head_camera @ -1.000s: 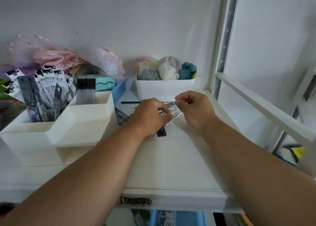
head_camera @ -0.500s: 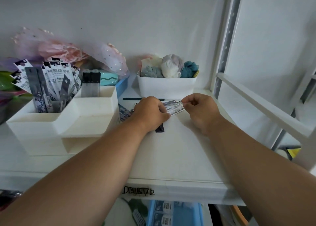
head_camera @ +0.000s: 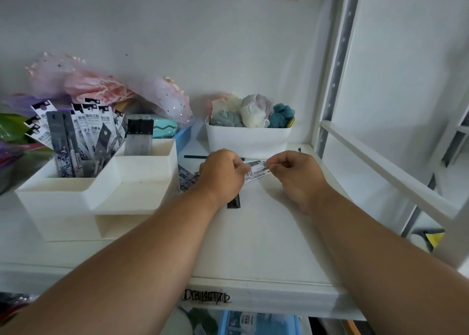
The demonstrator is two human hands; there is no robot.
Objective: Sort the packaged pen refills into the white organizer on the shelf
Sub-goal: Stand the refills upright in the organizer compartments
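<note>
A white organizer (head_camera: 76,197) stands on the shelf at the left, with several packaged pen refills (head_camera: 91,131) upright in its back left compartment and dark packs (head_camera: 139,138) in the back right one. My left hand (head_camera: 220,174) and my right hand (head_camera: 297,174) both pinch a refill package (head_camera: 256,173) with a barcode, held flat just above the shelf. More packages (head_camera: 186,179) lie beside the organizer, partly under my left hand. A dark package end (head_camera: 234,204) sticks out below my left wrist.
A white bin (head_camera: 248,139) of cloth items stands behind my hands. A thin dark stick (head_camera: 195,157) lies in front of it. Pink tulle (head_camera: 101,86) and a teal case (head_camera: 165,129) crowd the back left. The shelf upright (head_camera: 337,68) rises at the right.
Both hands with the package have shifted slightly away from me along the shelf, and my right hand has drawn a little further right, showing more of the package.
</note>
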